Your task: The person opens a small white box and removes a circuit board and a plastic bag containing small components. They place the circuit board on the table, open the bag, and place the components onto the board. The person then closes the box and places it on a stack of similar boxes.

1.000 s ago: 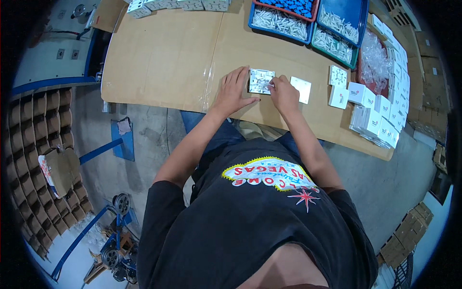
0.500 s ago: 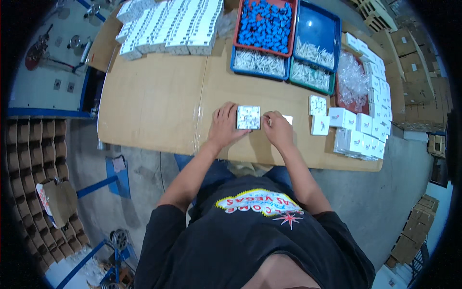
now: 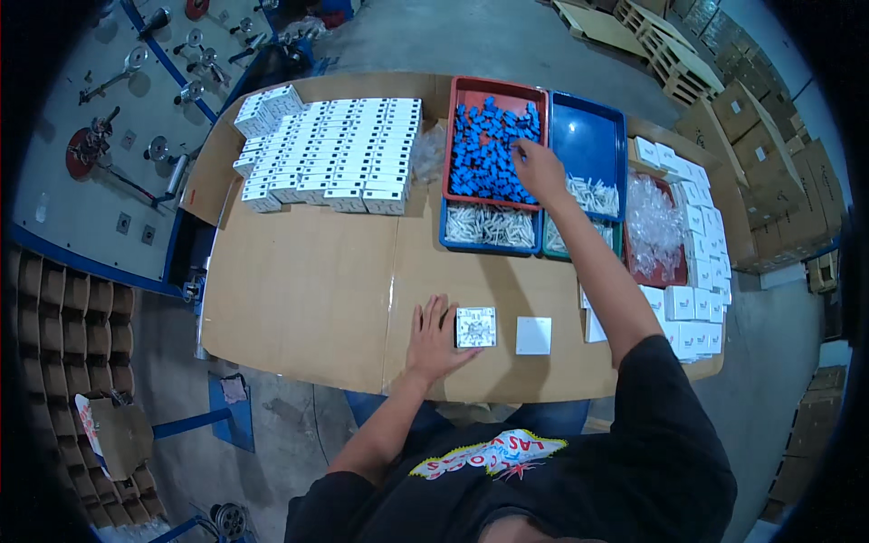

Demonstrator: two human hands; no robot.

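Observation:
My left hand point(image 3: 433, 342) rests on the cardboard-covered table with its fingers stretched and spread. Its thumb and index finger touch the near and left sides of a square white box-like unit point(image 3: 476, 328), whose upper face shows moulded detail. A plain white square plate point(image 3: 534, 336) lies just right of that unit. Far forward, my right hand point(image 3: 540, 172) is over the right side of a red tray point(image 3: 447, 136) filled with small blue pieces point(image 3: 489, 158). Its fingers are bent together at the pieces; whatever they pinch is too small to make out.
Blue trays point(image 3: 579, 122) and a green tray point(image 3: 619, 242) hold thin white pieces. Rows of white boxes point(image 3: 344, 149) stand at the far left. On the right are more white boxes point(image 3: 697, 303) and a red tray of clear plastic bags point(image 3: 654, 226). My right forearm crosses above the trays.
My right hand has left the spot beside the square unit and reached forward to the blue pieces. The white plate it partly covered now shows fully. My left hand stays at the unit; the view has shifted.

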